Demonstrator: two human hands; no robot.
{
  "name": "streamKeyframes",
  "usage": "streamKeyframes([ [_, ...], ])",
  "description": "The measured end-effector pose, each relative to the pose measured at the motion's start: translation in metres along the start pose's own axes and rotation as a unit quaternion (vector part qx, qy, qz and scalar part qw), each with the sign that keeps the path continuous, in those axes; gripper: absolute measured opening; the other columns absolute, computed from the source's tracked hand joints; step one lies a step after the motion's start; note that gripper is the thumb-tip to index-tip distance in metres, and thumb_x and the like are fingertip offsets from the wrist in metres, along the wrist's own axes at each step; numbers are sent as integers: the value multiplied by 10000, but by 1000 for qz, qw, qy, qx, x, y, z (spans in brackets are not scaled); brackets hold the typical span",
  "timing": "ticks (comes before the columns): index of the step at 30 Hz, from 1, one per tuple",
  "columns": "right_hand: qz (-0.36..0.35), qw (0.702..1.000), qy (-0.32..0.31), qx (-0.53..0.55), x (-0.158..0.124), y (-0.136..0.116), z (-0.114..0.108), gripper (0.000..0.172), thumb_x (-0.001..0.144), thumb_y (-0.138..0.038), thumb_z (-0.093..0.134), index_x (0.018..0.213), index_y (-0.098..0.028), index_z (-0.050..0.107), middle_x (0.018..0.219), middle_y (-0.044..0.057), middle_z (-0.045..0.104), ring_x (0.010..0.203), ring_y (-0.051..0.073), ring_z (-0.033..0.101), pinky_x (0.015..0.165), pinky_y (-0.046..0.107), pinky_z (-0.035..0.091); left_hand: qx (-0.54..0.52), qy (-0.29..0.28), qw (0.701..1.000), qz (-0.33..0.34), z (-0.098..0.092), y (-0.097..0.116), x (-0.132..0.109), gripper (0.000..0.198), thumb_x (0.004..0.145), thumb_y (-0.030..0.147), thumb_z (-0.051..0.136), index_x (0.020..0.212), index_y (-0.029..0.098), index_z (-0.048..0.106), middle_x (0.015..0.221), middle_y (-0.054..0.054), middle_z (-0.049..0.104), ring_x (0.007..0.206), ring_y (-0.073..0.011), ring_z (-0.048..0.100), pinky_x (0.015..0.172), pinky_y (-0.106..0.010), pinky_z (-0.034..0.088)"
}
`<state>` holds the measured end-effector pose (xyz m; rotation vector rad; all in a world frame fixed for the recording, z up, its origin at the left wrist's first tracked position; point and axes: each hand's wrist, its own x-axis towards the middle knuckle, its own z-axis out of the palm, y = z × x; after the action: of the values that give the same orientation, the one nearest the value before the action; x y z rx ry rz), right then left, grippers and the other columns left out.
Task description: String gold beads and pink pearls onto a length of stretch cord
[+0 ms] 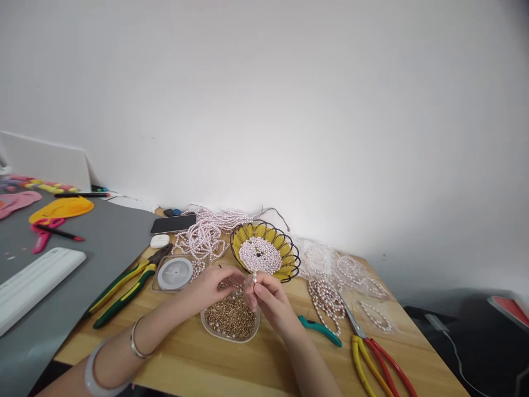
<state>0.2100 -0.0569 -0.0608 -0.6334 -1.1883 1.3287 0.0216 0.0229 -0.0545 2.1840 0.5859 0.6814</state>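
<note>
Above a clear tub of gold beads (229, 320), my two hands meet. My right hand (270, 300) pinches a small shiny pearl-like bead (254, 278) between thumb and forefinger. My left hand (217, 284) reaches in from the other side with curled fingers, its fingertips close to the right ones; what they grip is too small to make out. Just behind the hands stands a yellow basket (291, 270) with black wire loops, holding pale pink beads (260, 255). A white spool (175, 273) in a clear case lies left of my left hand.
Green-yellow pliers (128, 284) lie left, by a phone (173, 224) and a white case (159, 241). Pink bead strands (202, 237) pile behind. On the right are more strands (326, 300), a teal handle (321, 329) and red-yellow-handled scissors (372, 347). A grey mat (119, 231) covers the left side.
</note>
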Motion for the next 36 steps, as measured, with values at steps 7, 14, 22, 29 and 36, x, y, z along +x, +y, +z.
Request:
streamKeyframes([
  [7, -9, 1000, -14, 12, 0, 2, -2, 227, 974, -377, 677, 856, -190, 729, 599, -39, 547, 537, 113, 479, 594, 258, 409, 142, -43, 988, 33, -2, 0, -3, 201, 907, 64, 616, 1045, 188, 693, 1032, -79, 731, 965, -244, 700, 814, -311, 523],
  [14, -7, 1000, -13, 11, 0, 2, -2, 218, 977, -378, 679, 880, -196, 750, 609, -41, 560, 540, 99, 490, 590, 237, 399, 217, -89, 969, 81, 6, -9, -3, 147, 900, 92, 683, 1003, 191, 717, 1002, -73, 720, 1008, -258, 678, 838, -318, 510],
  [22, -2, 1000, -14, 7, 0, 2, -2, 226, 979, -375, 679, 869, -190, 746, 612, -39, 563, 545, 95, 498, 597, 231, 404, 226, -63, 967, 102, 11, -4, -4, 134, 920, 62, 601, 960, 169, 671, 949, -76, 686, 954, -248, 652, 826, -330, 495],
  [29, 3, 1000, -13, 12, -1, 3, -2, 228, 978, -379, 677, 865, -191, 739, 611, -40, 561, 552, 101, 497, 603, 239, 410, 241, -83, 964, 81, 10, -2, -4, 115, 902, 79, 642, 978, 160, 673, 976, -83, 690, 982, -269, 643, 842, -354, 492],
  [36, 2, 1000, -6, 11, 1, 2, 0, 218, 972, -366, 687, 865, -185, 746, 613, -35, 573, 543, 101, 495, 585, 238, 395, 229, -86, 966, 83, 9, -1, -4, 138, 908, 78, 648, 996, 175, 689, 1001, -88, 692, 1036, -280, 645, 866, -360, 500],
])
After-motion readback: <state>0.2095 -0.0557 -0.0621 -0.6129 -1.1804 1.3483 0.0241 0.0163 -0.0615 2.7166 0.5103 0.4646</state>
